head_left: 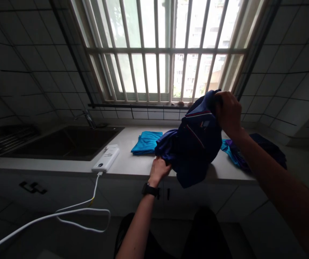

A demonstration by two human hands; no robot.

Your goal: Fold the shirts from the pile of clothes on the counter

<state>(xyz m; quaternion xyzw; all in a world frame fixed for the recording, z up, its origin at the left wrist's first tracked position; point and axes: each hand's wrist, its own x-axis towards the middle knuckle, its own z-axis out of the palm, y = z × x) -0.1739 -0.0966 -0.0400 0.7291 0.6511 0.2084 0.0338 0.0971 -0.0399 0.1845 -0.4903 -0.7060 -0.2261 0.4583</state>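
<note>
A dark blue shirt [194,140] with red and white trim lines hangs bunched between my two hands, over the front of the counter. My right hand [228,111] is raised and closed on its upper part. Lower down, my left hand [160,169], with a black watch on the wrist, grips the shirt's left end near the counter edge. Just behind my left hand lies a folded bright blue cloth [147,142]. A heap of dark, purple and turquoise clothes [262,151] rests to the right, partly behind my right forearm.
A white power bank [106,159] with a white cable [95,192] lies near the counter's front edge. Left of it is a dark sink [63,142] with a faucet [88,118]. A barred window [170,51] stands behind the white counter [127,167].
</note>
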